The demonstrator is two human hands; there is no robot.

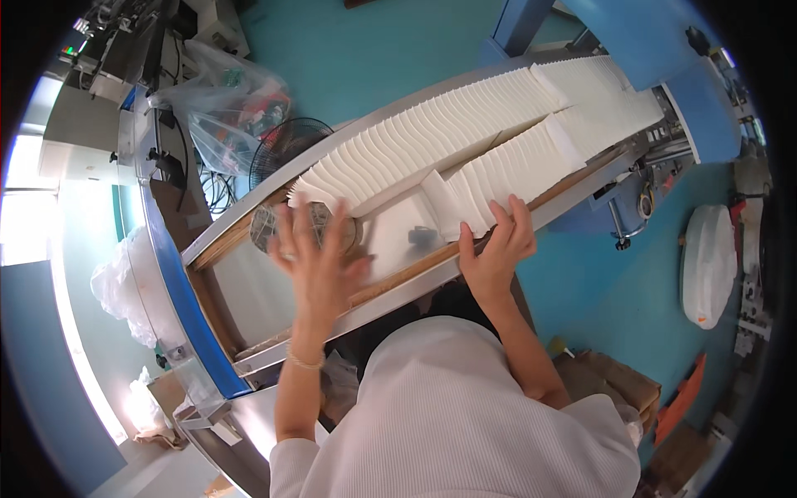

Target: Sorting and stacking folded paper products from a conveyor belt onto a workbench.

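Note:
Two long rows of thin white folded sheets stand on edge in a metal-sided tray (365, 314). My left hand (311, 257) has its fingers spread, over a round grey patterned block (265, 228) at the left end of the far row (415, 133). The hand is slightly blurred and hides part of the block; I cannot tell whether they touch. At the left end of the shorter near row (506, 170), my right hand (498, 253) rests with fingers apart against the sheets and the tray's near side. A small dark object (423, 237) lies between the hands.
Blue machine housing (656, 41) stands at the tray's far right end. Beyond the tray are a black fan (286, 149) and a clear plastic bag (232, 108). A blue strip (195, 311) borders its left end. To the right, a white wrapped bundle (710, 266) stands on the green floor.

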